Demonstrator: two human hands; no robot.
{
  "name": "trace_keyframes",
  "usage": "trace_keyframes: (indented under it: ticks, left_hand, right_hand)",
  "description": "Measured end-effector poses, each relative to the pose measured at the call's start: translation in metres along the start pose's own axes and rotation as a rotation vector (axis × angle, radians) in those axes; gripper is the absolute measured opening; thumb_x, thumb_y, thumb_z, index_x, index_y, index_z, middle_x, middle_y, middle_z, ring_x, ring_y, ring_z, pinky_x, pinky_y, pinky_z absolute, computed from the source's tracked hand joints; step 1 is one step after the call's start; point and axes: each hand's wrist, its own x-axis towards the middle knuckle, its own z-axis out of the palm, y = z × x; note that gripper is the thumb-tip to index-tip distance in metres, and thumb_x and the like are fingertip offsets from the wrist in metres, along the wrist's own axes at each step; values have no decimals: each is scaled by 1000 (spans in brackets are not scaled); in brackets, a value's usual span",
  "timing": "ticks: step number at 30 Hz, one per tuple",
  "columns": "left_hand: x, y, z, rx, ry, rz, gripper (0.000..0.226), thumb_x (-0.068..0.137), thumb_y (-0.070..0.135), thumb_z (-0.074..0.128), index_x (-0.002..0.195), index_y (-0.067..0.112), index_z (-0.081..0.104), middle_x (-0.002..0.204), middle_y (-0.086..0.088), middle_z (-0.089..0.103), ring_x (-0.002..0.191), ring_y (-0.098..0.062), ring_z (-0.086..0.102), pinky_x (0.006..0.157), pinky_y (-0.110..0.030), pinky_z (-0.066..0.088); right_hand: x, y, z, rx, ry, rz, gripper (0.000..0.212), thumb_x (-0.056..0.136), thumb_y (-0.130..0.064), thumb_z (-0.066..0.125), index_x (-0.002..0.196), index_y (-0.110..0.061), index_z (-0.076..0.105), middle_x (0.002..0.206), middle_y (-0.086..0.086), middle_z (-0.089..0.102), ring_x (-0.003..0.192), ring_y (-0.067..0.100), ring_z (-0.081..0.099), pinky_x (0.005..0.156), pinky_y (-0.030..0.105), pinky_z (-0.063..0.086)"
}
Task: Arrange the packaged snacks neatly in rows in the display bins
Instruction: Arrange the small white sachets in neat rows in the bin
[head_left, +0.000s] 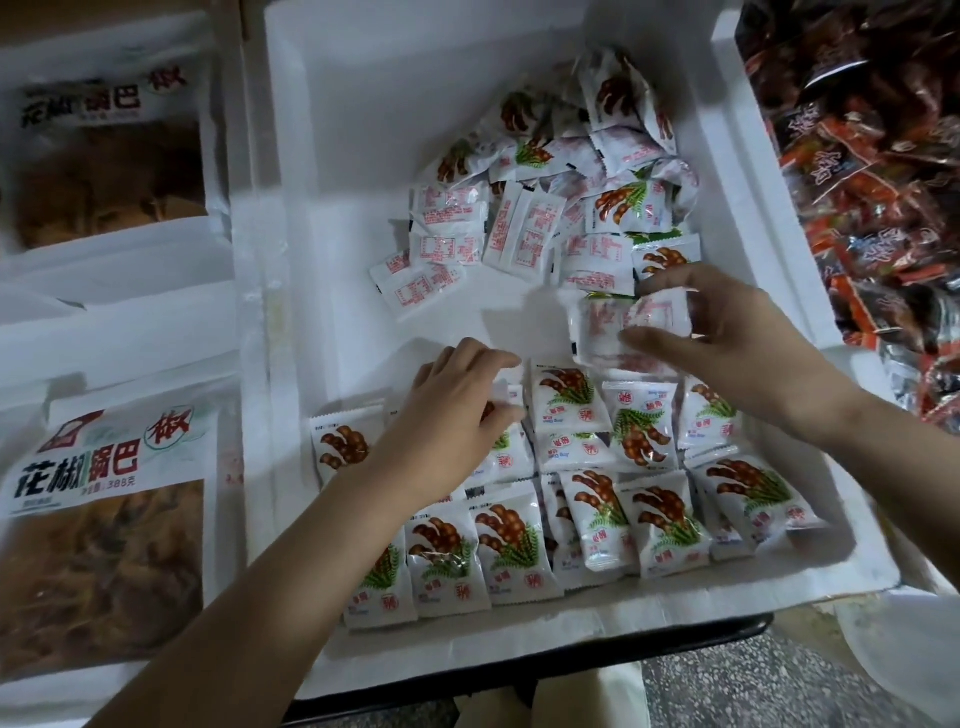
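Two grips: right grip (727, 327) pinches loose packet (608, 332); left grip (462, 410) holds row packet (514, 400).
Risk: insertion may topple standing rows (519, 551).

The white foam bin (291, 156) has neat rows of little snack packets (597, 525) at the near end and a messy loose pile (545, 218) at the far right. The person's right hand (737, 332) pinches one face-down packet (608, 338) just above the rows, while the left hand (457, 415) curls its fingers on a row packet (511, 410). Big crisp bags (104, 519) sit left, red wrappers (872, 208) right.
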Motion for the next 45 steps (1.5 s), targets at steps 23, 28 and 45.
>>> trace_keyframes:
  ticks: [23, 28, 45]
  left_hand:
    - [38, 70, 21, -857, -3, -103, 27, 101, 34, 34, 106, 20, 56, 105, -4, 65, 89, -21, 63, 79, -35, 48]
    - [42, 81, 18, -1209, -91, -216, 48, 85, 46, 50, 104, 3, 60, 89, -8, 69, 84, -22, 65, 77, -37, 50]
    - [31, 87, 15, -750, 27, -54, 39, 78, 17, 75, 100, 31, 46, 107, 6, 66, 90, -9, 66, 78, -26, 53]
  right_hand:
    - [-32, 14, -11, 54, 224, -219, 21, 82, -23, 70, 79, -15, 51, 89, 9, 65, 83, 27, 62, 71, 48, 50]
    - [-42, 26, -4, -242, 185, -450, 13, 75, -5, 74, 72, -7, 62, 99, 6, 62, 94, 20, 53, 74, 33, 44]
    - [-51, 25, -13, -1, 45, -120, 55, 79, -24, 71, 121, -46, 43, 106, -19, 58, 90, 0, 58, 78, 13, 47]
